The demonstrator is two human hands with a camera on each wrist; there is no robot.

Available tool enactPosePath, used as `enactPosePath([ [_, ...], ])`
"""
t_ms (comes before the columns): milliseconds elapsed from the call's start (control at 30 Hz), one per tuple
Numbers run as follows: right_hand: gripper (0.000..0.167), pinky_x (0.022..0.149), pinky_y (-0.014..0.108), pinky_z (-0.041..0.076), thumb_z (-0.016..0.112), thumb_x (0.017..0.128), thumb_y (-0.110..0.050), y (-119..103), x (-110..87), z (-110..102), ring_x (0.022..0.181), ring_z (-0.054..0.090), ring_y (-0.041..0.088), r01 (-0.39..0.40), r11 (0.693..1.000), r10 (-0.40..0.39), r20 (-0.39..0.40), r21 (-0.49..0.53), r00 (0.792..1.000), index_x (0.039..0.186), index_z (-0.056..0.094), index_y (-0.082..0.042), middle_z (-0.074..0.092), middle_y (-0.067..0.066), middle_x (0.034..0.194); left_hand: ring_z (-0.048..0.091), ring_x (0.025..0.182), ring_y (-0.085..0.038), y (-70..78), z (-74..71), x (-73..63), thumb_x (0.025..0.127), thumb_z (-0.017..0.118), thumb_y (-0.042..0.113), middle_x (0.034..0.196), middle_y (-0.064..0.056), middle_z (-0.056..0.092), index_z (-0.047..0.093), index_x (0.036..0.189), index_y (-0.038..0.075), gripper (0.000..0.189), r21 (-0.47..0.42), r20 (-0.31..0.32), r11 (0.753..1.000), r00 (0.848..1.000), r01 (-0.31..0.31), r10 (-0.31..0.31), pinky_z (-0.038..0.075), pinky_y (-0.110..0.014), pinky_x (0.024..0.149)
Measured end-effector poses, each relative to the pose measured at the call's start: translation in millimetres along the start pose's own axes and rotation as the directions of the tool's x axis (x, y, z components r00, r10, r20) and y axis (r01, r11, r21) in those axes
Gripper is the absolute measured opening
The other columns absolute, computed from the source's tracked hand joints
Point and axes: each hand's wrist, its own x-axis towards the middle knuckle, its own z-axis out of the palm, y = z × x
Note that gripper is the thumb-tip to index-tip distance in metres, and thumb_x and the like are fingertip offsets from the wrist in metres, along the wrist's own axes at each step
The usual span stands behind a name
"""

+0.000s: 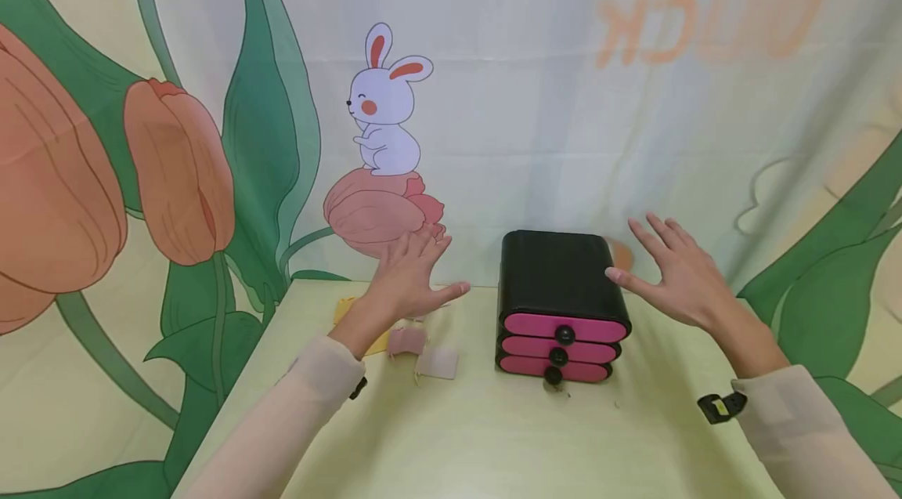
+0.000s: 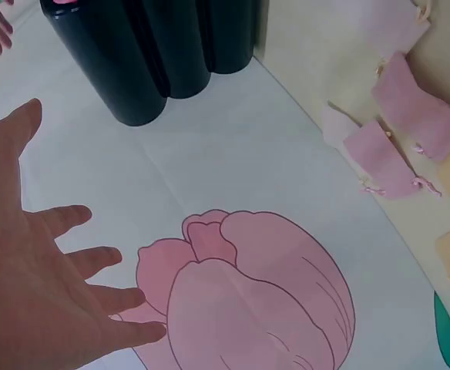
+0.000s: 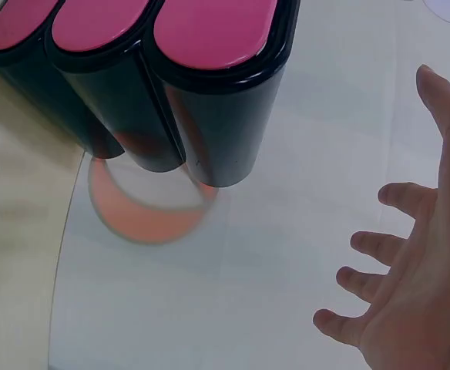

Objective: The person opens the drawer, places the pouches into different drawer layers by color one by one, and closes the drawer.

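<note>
A black box with three stacked pink-fronted drawers (image 1: 557,276) stands on the table, each drawer bearing a round black knob. My left hand (image 1: 409,280) is raised to the left of it, fingers spread, holding nothing. On the right, my right hand (image 1: 676,280) is also lifted with fingers apart and thumb toward the box; in the right wrist view it is clear of the box. Below the left hand lie small drawstring pouches: a pink pouch (image 1: 406,340), a pale pouch (image 1: 438,363) and a yellow pouch (image 1: 345,309), partly hidden by the left arm.
The light yellow-green table (image 1: 451,444) ends at the back against a hanging curtain (image 1: 507,92) printed with tulips and a rabbit. A black strap (image 1: 722,407) shows at the right wrist. In the left wrist view, another pink pouch (image 2: 379,158) lies near the table's back edge.
</note>
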Motion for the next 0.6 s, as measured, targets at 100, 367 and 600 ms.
enactPosePath([
  [100, 0.093, 0.11, 0.084, 0.021, 0.065, 0.099, -0.058, 2, -0.4, 0, 0.156, 0.017, 0.054, -0.003, 0.997, 0.003, -0.001, 0.072, 1.0, 0.17, 0.022, -0.018, 0.018, 0.022, 0.174, 0.01, 0.162, -0.039, 4.8, -0.7, -5.4, 0.096, 0.054, 0.076, 0.177, -0.005, 0.015, 0.028, 0.169, 0.025, 0.093, -0.012, -0.026, 0.999, 0.999, -0.042, 0.042, 0.011, -0.068, 0.126],
  [367, 0.085, 0.112, 0.081, 0.025, 0.058, 0.106, -0.05, 16, 3.9, 13, 0.155, 0.021, 0.052, -0.073, 0.934, 0.067, 0.03, 0.349, 0.997, 0.171, 0.016, -0.015, 0.018, 0.022, 0.174, 0.043, 0.147, -0.029, 42.4, 2.9, -31.7, 0.097, 0.061, 0.069, 0.164, -0.002, 0.042, 0.04, 0.164, 0.024, 0.083, -0.088, -0.106, 0.964, 0.964, -0.252, 0.243, 0.045, -0.053, 0.115],
  [600, 0.081, 0.113, 0.078, 0.027, 0.051, 0.111, -0.048, 29, 10.8, 37, 0.156, 0.022, 0.051, -0.177, 0.749, 0.138, 0.112, 0.639, 0.984, 0.172, 0.008, -0.018, 0.016, 0.021, 0.175, 0.056, 0.132, -0.016, 96.9, 25.5, -54.7, 0.101, 0.06, 0.065, 0.147, 0.002, 0.057, 0.054, 0.153, 0.017, 0.071, -0.394, -0.053, 0.868, 0.951, -0.301, 0.306, 0.05, -0.036, 0.11],
])
